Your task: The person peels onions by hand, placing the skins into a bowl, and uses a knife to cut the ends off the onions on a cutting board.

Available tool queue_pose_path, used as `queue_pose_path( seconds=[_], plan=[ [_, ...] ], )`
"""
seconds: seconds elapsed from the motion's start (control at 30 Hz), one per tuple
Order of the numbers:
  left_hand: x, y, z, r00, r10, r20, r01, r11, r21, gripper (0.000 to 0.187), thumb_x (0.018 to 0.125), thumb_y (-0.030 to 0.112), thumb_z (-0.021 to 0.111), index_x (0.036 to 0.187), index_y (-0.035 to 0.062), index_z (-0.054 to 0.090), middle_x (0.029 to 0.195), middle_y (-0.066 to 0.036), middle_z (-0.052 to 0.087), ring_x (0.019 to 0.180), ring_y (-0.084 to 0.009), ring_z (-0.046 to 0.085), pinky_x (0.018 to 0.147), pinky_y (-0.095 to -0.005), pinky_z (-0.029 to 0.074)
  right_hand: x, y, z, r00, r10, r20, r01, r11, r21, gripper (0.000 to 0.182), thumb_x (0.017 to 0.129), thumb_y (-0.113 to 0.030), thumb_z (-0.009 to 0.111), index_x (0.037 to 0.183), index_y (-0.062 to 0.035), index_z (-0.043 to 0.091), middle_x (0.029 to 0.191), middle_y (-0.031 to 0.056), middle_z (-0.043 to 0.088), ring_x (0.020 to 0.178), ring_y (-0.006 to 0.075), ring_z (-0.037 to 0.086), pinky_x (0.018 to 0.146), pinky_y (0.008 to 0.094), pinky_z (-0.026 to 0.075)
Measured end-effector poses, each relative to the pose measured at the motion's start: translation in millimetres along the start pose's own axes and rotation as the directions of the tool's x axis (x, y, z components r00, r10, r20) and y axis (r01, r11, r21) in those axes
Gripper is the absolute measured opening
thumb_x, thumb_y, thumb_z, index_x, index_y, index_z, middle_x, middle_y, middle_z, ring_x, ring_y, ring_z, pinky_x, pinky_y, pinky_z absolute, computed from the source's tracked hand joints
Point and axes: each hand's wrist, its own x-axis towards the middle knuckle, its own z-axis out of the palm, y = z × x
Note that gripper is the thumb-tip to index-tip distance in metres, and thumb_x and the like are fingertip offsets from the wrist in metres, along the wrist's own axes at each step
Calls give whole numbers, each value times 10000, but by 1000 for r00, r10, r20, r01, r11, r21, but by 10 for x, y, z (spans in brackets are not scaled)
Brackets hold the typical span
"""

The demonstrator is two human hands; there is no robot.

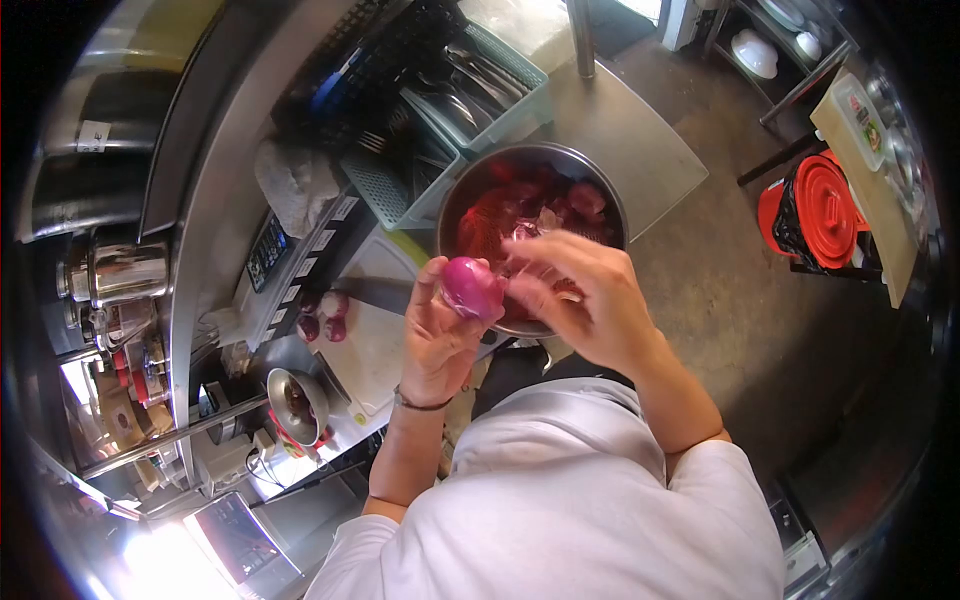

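A shiny, peeled-looking red onion (473, 288) is held by my left hand (436, 340), whose fingers wrap its left side and underside. Just to the right of the onion is my right hand (585, 295), slightly blurred, with thumb and forefinger apart; I see nothing between them. Below both hands stands a large steel bowl (540, 148) with several red onions (587, 198) and reddish skins or netting inside; my hands hide its near part. Several small red onions (333, 328) lie at the edge of a white cutting board (372, 335) to the left.
Green plastic baskets (548, 100) of cutlery stand behind the bowl on a steel counter (655, 150). A crumpled white cloth (295, 180) and a remote control (267, 255) are at left. A smaller metal bowl (318, 400) sits lower left. Right: a red lidded bin (825, 205).
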Motion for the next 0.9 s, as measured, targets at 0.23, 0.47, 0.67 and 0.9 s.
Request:
queue_pose_path(
  seconds=[0.23, 0.47, 0.67, 0.9],
  plan=[
    [2, 13, 150, 993, -16, -115, 13, 1000, -28, 711, 768, -87, 687, 1370, 158, 400, 1322, -143, 480, 1215, -275, 510, 1018, -435, 456, -52, -19, 133, 998, 53, -28, -47, 980, 195, 233, 762, -94, 756, 942, 24, 667, 787, 98, 654, 639, 188, 672, 600, 259, 551],
    [-6, -71, 185, 987, 91, -136, -71, 987, 146, 694, 771, -83, 690, 1366, 121, 397, 1283, -127, 507, 1193, -271, 528, 988, -396, 493, -23, -1, 127, 988, 157, 12, -155, 956, 250, 188, 745, -4, 694, 923, 48, 663, 775, 97, 659, 641, 170, 664, 613, 254, 537],
    [37, -16, 300, 989, 47, -141, -29, 992, 125, 656, 804, -30, 683, 1372, 90, 377, 1289, -140, 506, 1173, -270, 548, 979, -382, 502, -61, 110, 89, 943, 328, 54, -323, 868, 378, 219, 746, 6, 688, 960, 51, 665, 787, 101, 664, 657, 139, 659, 615, 253, 532],
    [59, 16, 332, 978, 50, -202, -35, 996, 77, 670, 795, -72, 670, 1372, 93, 373, 1263, -147, 512, 1159, -281, 550, 954, -410, 514, -69, 31, 121, 994, -28, -105, 47, 981, 187, 234, 765, 20, 710, 996, -5, 684, 798, 102, 661, 651, 175, 669, 583, 250, 539]
  ],
)
